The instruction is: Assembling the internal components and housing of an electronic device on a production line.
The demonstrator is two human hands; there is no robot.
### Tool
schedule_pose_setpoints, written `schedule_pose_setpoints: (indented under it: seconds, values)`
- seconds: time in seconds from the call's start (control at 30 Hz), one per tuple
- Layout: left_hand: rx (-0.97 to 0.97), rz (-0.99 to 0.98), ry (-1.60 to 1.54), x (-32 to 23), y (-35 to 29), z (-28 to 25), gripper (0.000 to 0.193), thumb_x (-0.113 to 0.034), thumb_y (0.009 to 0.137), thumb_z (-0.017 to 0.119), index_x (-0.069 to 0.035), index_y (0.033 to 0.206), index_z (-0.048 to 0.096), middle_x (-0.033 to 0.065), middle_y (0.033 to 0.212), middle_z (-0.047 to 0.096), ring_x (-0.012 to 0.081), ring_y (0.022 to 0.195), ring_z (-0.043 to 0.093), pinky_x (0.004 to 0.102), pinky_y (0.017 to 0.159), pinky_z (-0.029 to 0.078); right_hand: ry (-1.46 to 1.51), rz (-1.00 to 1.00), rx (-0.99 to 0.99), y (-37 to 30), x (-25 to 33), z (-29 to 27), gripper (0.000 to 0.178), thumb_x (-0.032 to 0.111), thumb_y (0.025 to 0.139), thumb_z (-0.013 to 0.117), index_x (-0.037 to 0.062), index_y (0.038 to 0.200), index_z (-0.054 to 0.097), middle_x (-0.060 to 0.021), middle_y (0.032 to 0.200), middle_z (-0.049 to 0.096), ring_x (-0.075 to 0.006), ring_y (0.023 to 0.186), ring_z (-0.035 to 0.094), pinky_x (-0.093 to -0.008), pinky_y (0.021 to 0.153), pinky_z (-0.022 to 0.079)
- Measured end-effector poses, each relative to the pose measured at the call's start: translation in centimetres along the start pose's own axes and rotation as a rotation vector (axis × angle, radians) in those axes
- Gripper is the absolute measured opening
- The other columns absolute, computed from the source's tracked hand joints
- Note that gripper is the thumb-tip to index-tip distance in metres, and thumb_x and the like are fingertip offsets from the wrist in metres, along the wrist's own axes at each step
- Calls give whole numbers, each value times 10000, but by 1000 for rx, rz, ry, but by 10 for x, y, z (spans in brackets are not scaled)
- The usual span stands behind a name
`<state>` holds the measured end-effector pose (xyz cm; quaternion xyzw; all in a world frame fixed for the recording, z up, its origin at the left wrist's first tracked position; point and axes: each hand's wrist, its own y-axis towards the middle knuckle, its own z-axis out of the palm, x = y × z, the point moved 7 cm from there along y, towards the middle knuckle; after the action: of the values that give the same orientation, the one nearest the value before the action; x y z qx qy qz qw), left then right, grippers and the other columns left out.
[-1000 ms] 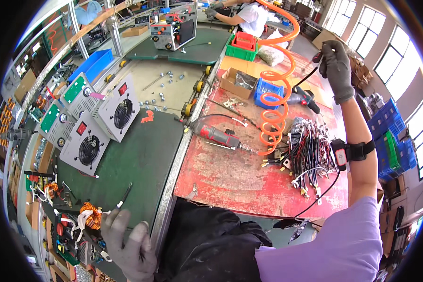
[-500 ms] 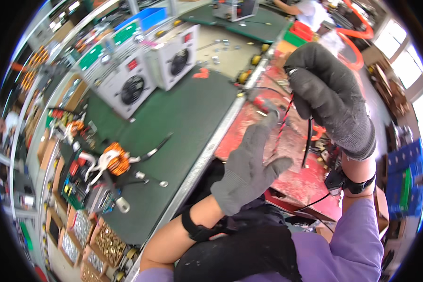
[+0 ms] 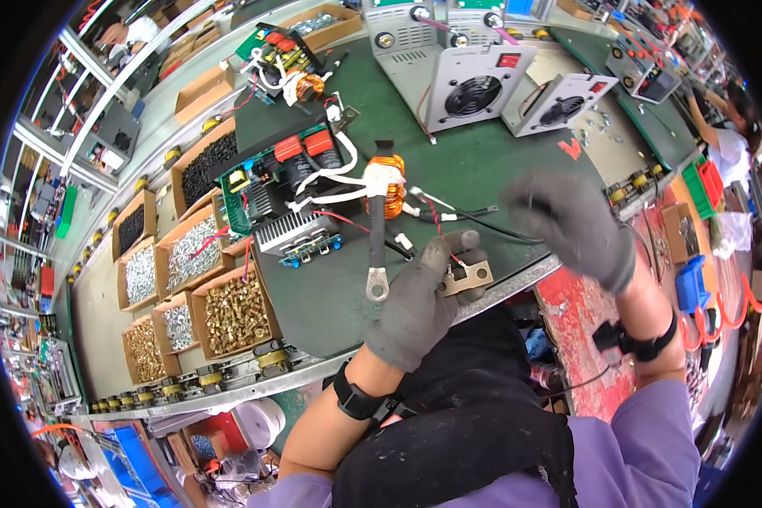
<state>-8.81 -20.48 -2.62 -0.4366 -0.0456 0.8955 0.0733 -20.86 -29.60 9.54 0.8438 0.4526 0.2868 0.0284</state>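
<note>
My gloved left hand (image 3: 419, 309) is closed on a small metal plate (image 3: 470, 279) with holes, near the green worktop's front edge. A thin red-and-black wire (image 3: 437, 222) runs up from beside its fingers. To the right, my gloved right hand (image 3: 580, 224) hovers over the worktop, its fingers smeared by motion. A black cable (image 3: 504, 231) passes toward those fingers; whether they grip it cannot be seen. Left of my hands lies a green circuit board assembly (image 3: 244, 203) with heat sinks, joined by white leads to an orange copper coil (image 3: 389, 190). A thick black cable with a ring lug (image 3: 378, 284) points toward me.
Grey metal housings with fans (image 3: 474, 91) stand at the back. A second board assembly (image 3: 288, 63) lies at the far left. Boxes of brass fasteners (image 3: 235, 313) and silver screws (image 3: 193, 251) sit at the left. A red, worn bench (image 3: 580, 317) adjoins on the right.
My view has swung left toward the green worktop. My left hand, earlier open, now grips the metal plate. My right hand, earlier raised with the red-and-black wire, is lower, over the worktop.
</note>
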Motion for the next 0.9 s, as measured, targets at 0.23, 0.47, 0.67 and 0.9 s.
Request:
schedule_pose_setpoints:
  seconds: [0.23, 0.47, 0.67, 0.9]
  values:
    - [-77, -113, -417, 12, 11, -4, 400, -13, 875, 667, -3, 1238, 499, 108, 1191, 553, 202, 981, 625, 304, 785, 546, 641, 509, 153, -45, -10, 66, 159, 156, 875, 629, -1, 895, 636, -52, 715, 600, -131, 647, 534, -295, 608, 454]
    - [-54, 245, 1277, -61, -34, -15, 562, -479, 1014, 376, 16, 1246, 506, 136, 1067, 633, 240, 963, 642, 353, 824, 532, 1060, 821, 40, -33, 3, 90, 140, 144, 889, 604, 6, 868, 609, -6, 666, 572, -44, 562, 481, -218, 502, 389]
    - [-228, -262, 294, -79, -68, -47, 569, -477, 1000, 357, 18, 1191, 564, 137, 974, 664, 180, 788, 655, 274, 671, 544, 1149, 803, 30, -20, 34, 98, 122, 125, 890, 605, 14, 841, 590, -13, 644, 570, -48, 512, 475, -217, 458, 381]
    - [-262, -389, 442, -95, -66, -43, 360, -301, 946, 551, -6, 1126, 652, 67, 874, 684, 97, 719, 629, 221, 636, 493, 1160, 771, 75, -24, 42, 98, 126, 125, 893, 619, 11, 848, 593, -20, 664, 584, -56, 525, 497, -220, 460, 390]
